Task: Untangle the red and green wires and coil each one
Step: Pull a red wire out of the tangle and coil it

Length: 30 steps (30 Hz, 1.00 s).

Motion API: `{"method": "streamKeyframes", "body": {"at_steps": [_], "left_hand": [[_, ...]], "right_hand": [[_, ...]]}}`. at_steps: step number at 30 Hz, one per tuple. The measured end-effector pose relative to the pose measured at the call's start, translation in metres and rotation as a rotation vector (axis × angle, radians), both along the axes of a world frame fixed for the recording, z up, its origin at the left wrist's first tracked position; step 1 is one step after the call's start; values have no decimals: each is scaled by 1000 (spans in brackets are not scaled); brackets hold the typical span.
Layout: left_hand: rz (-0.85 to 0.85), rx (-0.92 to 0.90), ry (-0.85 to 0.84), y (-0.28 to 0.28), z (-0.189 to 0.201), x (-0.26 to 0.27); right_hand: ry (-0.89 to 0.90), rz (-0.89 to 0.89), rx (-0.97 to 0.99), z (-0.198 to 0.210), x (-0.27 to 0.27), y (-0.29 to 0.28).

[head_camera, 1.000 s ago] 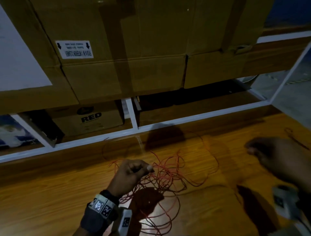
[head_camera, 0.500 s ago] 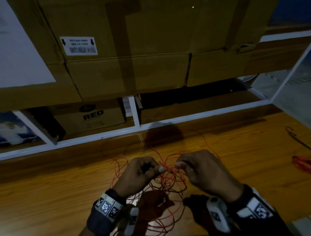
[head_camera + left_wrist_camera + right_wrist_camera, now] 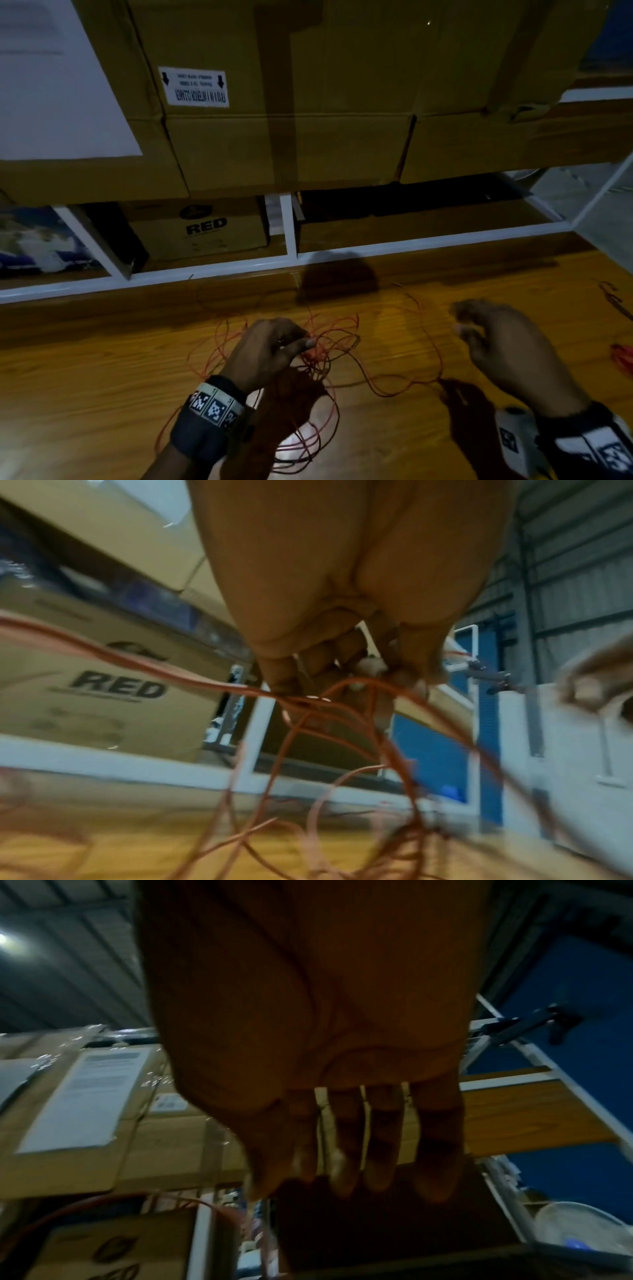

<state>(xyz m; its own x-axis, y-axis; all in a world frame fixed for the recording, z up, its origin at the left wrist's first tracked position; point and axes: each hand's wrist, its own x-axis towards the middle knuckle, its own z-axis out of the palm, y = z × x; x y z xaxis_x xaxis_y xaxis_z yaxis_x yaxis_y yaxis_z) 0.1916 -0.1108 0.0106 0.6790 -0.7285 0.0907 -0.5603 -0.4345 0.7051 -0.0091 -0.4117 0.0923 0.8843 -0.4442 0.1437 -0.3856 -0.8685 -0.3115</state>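
Note:
A loose tangle of thin red wire (image 3: pixel 329 346) lies on the wooden table (image 3: pixel 85 394), with a few darker strands in it whose colour I cannot tell in the dim light. My left hand (image 3: pixel 308 342) pinches the tangle at its upper middle. In the left wrist view the left hand (image 3: pixel 359 680) has thumb and fingers closed on several red wire (image 3: pixel 291 739) loops that hang below. My right hand (image 3: pixel 460 329) is off to the right of the tangle, thumb against forefinger. In the blurred right wrist view a red wire (image 3: pixel 192 1202) runs up to the right hand (image 3: pixel 274 1183), which appears to pinch it.
Large cardboard boxes (image 3: pixel 291 102) sit on a white shelf frame (image 3: pixel 411 243) just beyond the table, and a box marked RED (image 3: pixel 202 226) stands below them. At the right edge lie a small red bundle (image 3: pixel 623 356) and a dark wire piece (image 3: pixel 613 301).
My right hand came in from the far right, met the left hand at the tangle, and has now moved back out to the right. The left hand stayed on the tangle.

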Motion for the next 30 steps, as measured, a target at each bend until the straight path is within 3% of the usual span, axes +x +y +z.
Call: {"method": "streamKeyframes", "body": {"at_steps": [8,13,15,19,23,25,28,30], "left_hand": [[-79,-78,-144,-36,8,-33],[-42,-186,70,-31,3,-36],[-41,-245,66,-30,3,-36],[-10,-336,-31,-34,5,-26],[-36,-137,-197,-34,-1,-19],[3,-106,-164,-35,0,-21],[-7,-238,-118,-40,16,-27],[-132,-363,76,-52,31,-36]], "right_hand": [[189,374,-58,-13,53,106],[17,417,81,-19,58,89],[-74,452,186,-5,52,84],[-257,431,325,31,39,78],[-453,330,522,67,20,57],[-479,314,524,76,17,47],[-423,302,537,70,19,46],[-390,312,552,60,22,51]]}}
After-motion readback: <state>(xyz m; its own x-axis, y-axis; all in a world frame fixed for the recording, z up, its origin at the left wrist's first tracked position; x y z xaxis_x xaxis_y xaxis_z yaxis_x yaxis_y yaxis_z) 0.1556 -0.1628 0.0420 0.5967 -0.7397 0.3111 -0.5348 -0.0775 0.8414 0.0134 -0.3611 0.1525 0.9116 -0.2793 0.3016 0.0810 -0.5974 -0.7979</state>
